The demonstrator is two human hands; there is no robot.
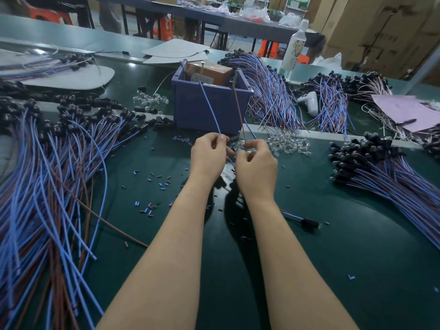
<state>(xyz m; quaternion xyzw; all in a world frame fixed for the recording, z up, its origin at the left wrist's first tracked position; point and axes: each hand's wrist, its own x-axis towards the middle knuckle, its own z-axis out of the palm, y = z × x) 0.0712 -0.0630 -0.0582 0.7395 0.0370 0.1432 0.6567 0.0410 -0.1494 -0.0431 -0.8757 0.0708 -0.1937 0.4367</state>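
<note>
left hand: pinching the blue wire between thumb and forefinger, the other fingers curling in, hovering above the green table.
right hand: pinching the lower end of the brown wire with fingertips drawn tight, sitting just beside the left hand.
blue wire: slanting up and left from the left fingertips, crossing in front of the bin.
brown wire: standing almost upright in front of the bin's right half.
bin: resting just behind both hands, holding a brown box.
writing: showing only as a pale printed label on the brown box, too small for reading; blurring out on the patterned bottle far back on the right.
clear bulbs: lying heaped just right of the hands.
wire bundles: fanning out blue and brown across the left side, more lying on the right.
cut sleeve bits: scattering over the table left of the forearms.
</note>
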